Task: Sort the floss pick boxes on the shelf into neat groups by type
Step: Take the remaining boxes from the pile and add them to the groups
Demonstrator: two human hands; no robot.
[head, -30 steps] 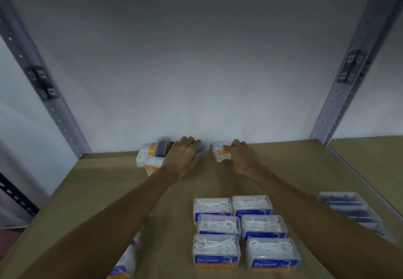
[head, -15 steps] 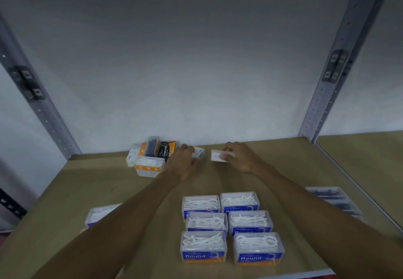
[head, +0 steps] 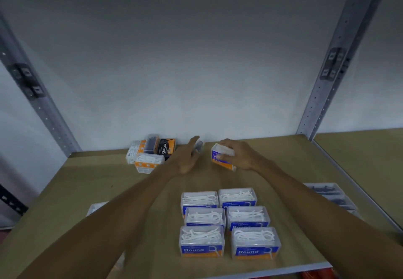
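Near the shelf's back, my right hand (head: 242, 155) grips a clear floss pick box with a blue and orange label (head: 220, 155), tilted up off the board. My left hand (head: 185, 158) reaches beside a dark clear box (head: 198, 146) by the wall; its fingers are stretched out and touch that box's side. A jumble of boxes sits at the back left: a black Charcoal box (head: 166, 149), a dark box (head: 151, 143), and white-pick boxes with orange labels (head: 148, 162). Several blue Round boxes (head: 226, 222) stand in two neat columns at the front.
The brown shelf board (head: 87, 180) ends at a white front edge (head: 283, 269). Clear boxes of dark picks (head: 331, 193) lie at the right behind my forearm. Another clear box (head: 97, 207) peeks out at the left. Grey metal uprights (head: 327, 78) flank the white back wall.
My right hand has lifted and tilted its box so the blue label shows. My left hand has opened and slid along the dark box. The view has shifted slightly.
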